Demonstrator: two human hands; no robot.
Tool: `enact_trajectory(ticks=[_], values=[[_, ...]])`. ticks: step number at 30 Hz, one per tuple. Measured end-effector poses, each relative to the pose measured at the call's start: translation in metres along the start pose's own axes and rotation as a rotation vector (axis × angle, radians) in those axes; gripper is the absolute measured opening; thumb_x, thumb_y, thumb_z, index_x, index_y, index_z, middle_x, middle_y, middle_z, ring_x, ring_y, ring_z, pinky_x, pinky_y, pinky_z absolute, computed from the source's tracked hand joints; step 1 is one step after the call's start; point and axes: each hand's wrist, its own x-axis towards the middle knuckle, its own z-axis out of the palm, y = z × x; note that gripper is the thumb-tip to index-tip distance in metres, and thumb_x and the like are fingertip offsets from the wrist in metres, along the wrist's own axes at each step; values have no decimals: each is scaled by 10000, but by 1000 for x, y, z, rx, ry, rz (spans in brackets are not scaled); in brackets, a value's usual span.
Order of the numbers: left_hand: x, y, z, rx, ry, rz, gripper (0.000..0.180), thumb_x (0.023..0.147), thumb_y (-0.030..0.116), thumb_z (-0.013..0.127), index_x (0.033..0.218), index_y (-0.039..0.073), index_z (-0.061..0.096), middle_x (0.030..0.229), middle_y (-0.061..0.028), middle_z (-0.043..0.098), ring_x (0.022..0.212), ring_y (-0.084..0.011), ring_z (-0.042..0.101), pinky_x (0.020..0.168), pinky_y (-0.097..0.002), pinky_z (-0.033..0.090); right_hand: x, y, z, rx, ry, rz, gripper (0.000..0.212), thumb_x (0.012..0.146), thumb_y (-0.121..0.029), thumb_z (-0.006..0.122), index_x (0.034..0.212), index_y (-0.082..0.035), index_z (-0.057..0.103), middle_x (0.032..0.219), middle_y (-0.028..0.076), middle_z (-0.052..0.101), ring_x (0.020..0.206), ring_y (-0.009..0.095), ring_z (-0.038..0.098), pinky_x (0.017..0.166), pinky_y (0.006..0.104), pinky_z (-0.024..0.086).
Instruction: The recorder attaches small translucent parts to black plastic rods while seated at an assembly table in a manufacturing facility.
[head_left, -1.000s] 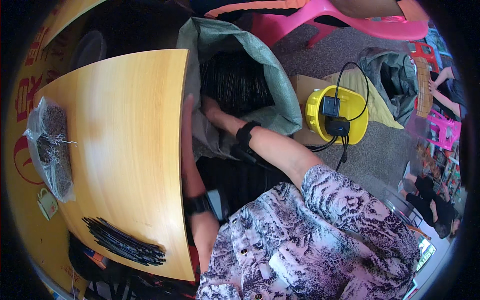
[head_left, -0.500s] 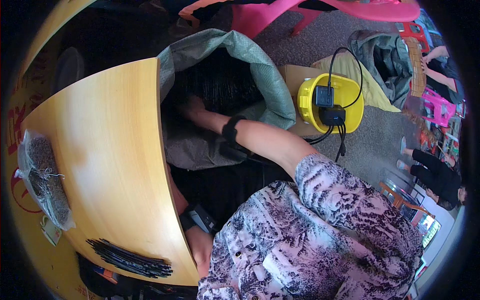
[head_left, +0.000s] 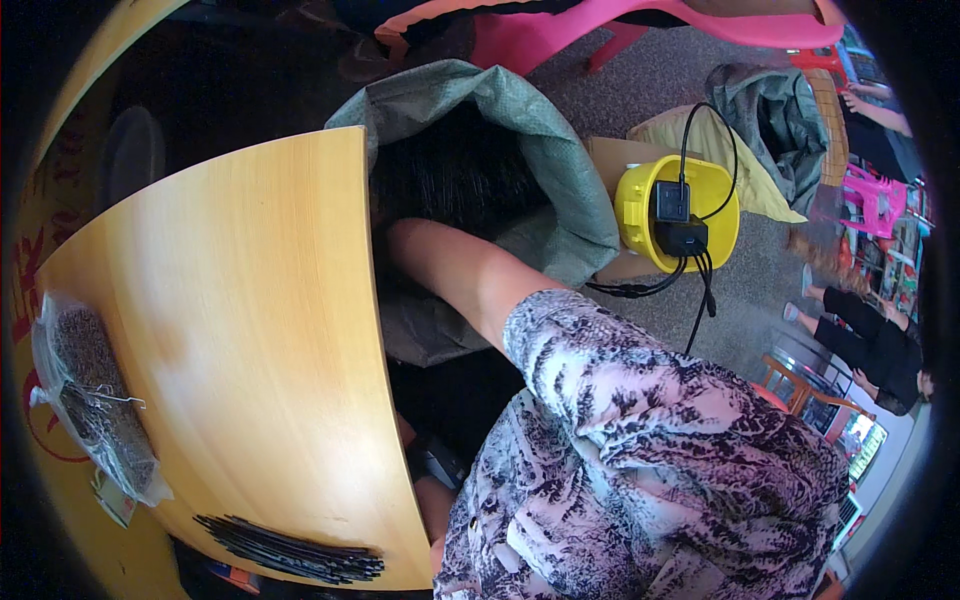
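My right forearm (head_left: 450,268) reaches down into a grey-green woven sack (head_left: 580,190). The hand itself is hidden inside, so its fingers and anything in them do not show. Dark, shiny, strand-like material (head_left: 460,165) fills the sack's mouth. Beside the wooden tabletop's (head_left: 280,300) right edge, a bit of skin of my left arm or hand (head_left: 432,505) shows near a dark wrist device (head_left: 436,462); its fingers are out of sight. Several thin black sticks (head_left: 290,550) lie in a bundle at the tabletop's near edge.
On the tabletop's left side lies a clear plastic bag (head_left: 95,390) of dark contents. Right of the sack, a yellow bin (head_left: 728,215) holds black boxes with cables. Beyond are another sack (head_left: 770,130), a pink chair (head_left: 540,35) and other people (head_left: 870,345).
My right arm has gone deeper into the sack, its hand and wristband now out of sight. My body leans further that way, and the whole view has shifted slightly.
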Motion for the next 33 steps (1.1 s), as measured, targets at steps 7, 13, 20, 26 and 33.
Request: enact_trajectory(ticks=[7,13,20,26,33], values=[[-7,8,7,-27,-7,-20,707,768,442,595,1274,-11,396,1282,-225,417,1153,-340,429,977,-396,327,-14,17,-33,67,-70,14,360,821,-174,489,1149,-29,522,1197,191,485,1145,345,435,944,474,350],[-9,10,11,-43,-10,-43,693,776,432,588,1273,-13,397,1281,-225,418,1153,-338,430,978,-394,327,-34,17,-70,80,-134,1,373,818,-176,493,1161,-30,509,1209,189,473,1154,346,424,946,495,341],[-10,14,14,-57,-13,-49,678,785,421,580,1272,-15,398,1280,-225,420,1152,-335,432,978,-393,327,-54,3,-95,8,-178,-60,391,814,-178,498,1175,-30,493,1224,187,460,1166,347,412,948,520,332],[-11,17,15,-65,-15,-49,665,793,411,573,1271,-17,399,1279,-225,421,1152,-333,433,979,-391,327,-81,14,-66,-660,173,-308,431,802,-194,528,1217,-96,471,1300,141,399,1235,314,339,989,567,259],[-12,13,14,-56,-13,-57,649,803,400,565,1270,-19,400,1277,-225,423,1151,-330,435,980,-390,328,-101,54,-78,-633,119,-670,468,818,-225,510,1270,-130,428,1351,89,354,1272,275,292,1049,528,173]])
